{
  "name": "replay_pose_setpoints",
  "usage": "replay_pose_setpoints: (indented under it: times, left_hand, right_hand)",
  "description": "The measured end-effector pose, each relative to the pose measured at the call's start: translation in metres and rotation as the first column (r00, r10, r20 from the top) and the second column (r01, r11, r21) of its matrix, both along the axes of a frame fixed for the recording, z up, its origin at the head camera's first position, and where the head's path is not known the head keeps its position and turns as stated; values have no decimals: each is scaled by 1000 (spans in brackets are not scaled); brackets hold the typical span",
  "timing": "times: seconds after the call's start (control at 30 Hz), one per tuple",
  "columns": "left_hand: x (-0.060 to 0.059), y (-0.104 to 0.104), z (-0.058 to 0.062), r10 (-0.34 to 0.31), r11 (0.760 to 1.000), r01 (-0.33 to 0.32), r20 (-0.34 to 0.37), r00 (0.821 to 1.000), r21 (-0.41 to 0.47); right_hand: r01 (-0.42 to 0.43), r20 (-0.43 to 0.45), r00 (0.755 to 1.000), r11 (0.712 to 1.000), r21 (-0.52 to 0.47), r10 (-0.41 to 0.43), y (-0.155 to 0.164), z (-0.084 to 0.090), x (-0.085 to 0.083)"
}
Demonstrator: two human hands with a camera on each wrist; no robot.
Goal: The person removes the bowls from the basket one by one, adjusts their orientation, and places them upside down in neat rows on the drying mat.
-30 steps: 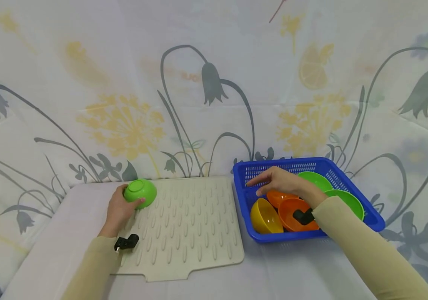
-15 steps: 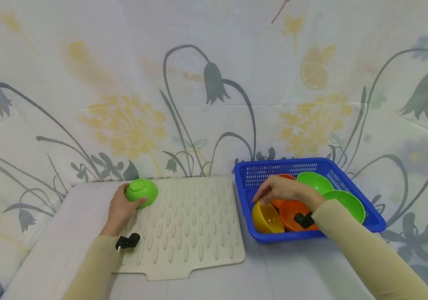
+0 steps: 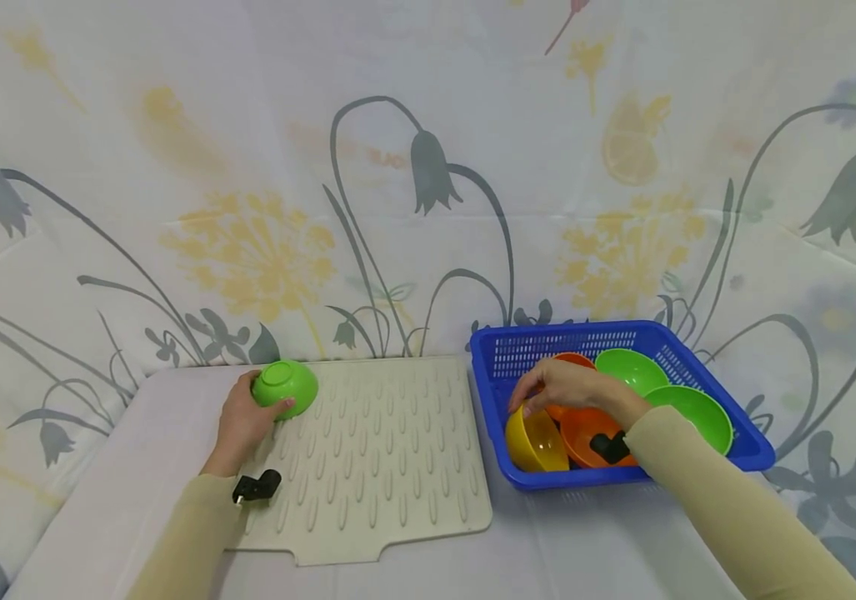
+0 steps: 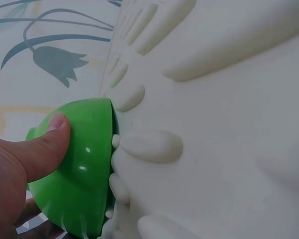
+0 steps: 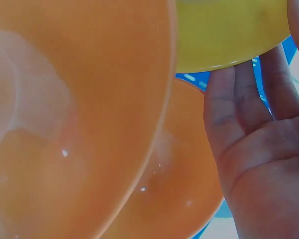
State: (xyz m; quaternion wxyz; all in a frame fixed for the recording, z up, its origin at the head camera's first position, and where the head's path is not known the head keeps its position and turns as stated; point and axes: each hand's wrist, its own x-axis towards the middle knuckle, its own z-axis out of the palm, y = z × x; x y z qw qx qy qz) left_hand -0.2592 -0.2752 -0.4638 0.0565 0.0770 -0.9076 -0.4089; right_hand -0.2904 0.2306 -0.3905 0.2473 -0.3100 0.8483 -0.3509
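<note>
One green bowl [image 3: 284,384] sits upturned on the drying mat [image 3: 375,467], left hand [image 3: 242,421] gripping it; right hand [image 3: 564,385] fingers curl onto the yellow bowl [image 3: 533,441]; five bowls remain in the blue basket [image 3: 750,442].

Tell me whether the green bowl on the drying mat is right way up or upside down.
Upside down. The green bowl shows its flat base on top, its rim lies against the ribbed drying mat, and the left hand grips its side.
</note>
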Motion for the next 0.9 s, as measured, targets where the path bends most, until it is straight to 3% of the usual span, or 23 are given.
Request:
replay_pose_setpoints:
  times: [0.23,0.43,0.9]
  left_hand:
    - [2,1,1,-1,1000,1,-3,1000,-6]
    - [1,2,1,-8,1000,8,-15,1000,-9]
    - [-1,0,1,-33,999,33,4,999,-13]
  right_hand:
    - [102,-39,994,993,-61,-104,7,10,2]
    - [250,-3,968,960,-126,-252,11,18,6]
    - [390,-23,919,916,-98,-394,20,21,11]
